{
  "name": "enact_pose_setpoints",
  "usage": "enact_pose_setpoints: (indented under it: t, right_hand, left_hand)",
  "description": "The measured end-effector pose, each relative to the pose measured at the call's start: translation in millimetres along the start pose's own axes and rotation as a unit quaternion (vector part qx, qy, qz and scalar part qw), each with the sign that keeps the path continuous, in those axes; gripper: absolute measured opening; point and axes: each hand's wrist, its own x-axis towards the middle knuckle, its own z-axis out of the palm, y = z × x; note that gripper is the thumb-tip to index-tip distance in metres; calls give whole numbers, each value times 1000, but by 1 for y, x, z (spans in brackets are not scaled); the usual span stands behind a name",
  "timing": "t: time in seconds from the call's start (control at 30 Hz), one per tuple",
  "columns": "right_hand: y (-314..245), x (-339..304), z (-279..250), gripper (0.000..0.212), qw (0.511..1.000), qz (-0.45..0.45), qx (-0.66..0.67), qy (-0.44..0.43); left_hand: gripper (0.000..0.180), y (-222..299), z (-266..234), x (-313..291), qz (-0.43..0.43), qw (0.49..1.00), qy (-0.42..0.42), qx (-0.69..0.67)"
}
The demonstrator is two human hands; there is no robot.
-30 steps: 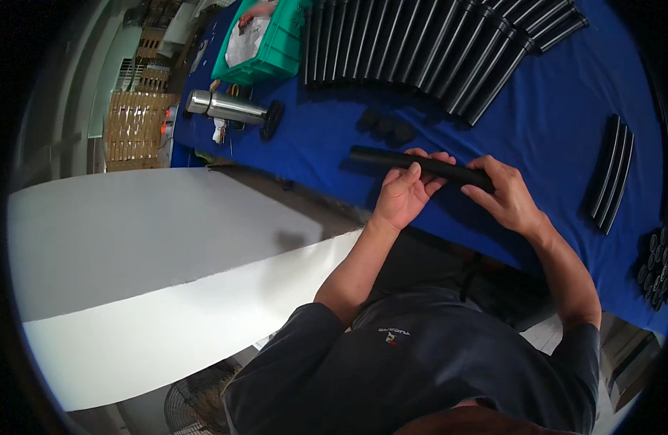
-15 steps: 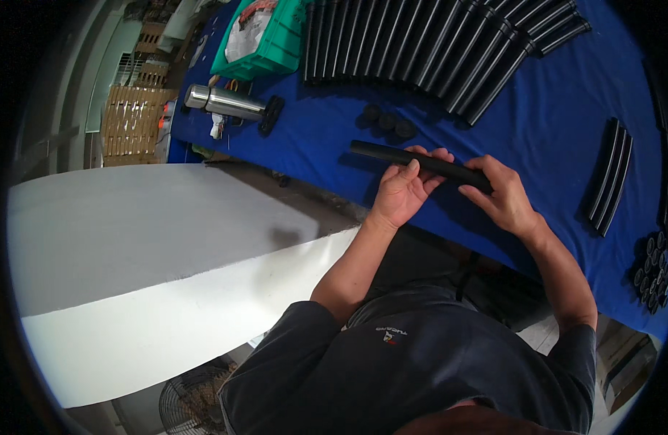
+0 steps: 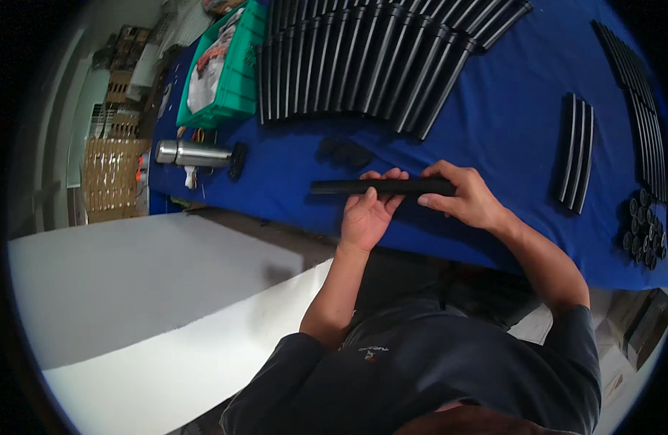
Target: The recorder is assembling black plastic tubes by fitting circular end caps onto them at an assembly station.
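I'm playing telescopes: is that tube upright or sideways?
Sideways: the tube runs left to right, lying across the left hand, its right end in the right hand.

Fisheye-bent edges (corners black), upper left dim, flask (image 3: 202, 154) glinting

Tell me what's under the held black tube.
The left hand passes beneath the black tube, its fingers showing beyond the far edge; blue cloth lies lower. The tube hides the fingers' middle stretch and the cloth directly below it.

The dark shirt (image 3: 435, 362) has short sleeves (image 3: 284, 370) — and a logo (image 3: 372, 352).
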Motion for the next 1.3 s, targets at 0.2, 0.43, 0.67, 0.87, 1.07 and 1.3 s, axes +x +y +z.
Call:
enact_pose_setpoints:
  t: [0.2, 0.43, 0.67, 0.87, 1.07, 1.3]
  right_hand:
    - [23, -2, 7, 33, 966, -222, -97, 90]
    - [26, -7, 5, 36, 974, -186, -105, 71]
    - [30, -8, 7, 29, 970, -204, -111, 69]
    - [33, -2, 5, 32, 995, -102, -16, -2]
    - [16, -5, -5, 29, 997, -71, -4, -4]
    - [31, -5, 9, 30, 956, -245, -66, 151]
  left_hand:
    - [25, -2, 0, 4, -9, 1000, 3, -6]
    - [26, -1, -4, 4, -9, 1000, -11, 6]
    - [33, -1, -12, 5, -12, 999, -24, -39]
    - [32, 5, -14, 2, -1, 1000, -11, -11]
    - [33, 4, -14, 4, -15, 997, -43, -57]
    - [34, 3, -14, 2, -21, 996, -40, -81]
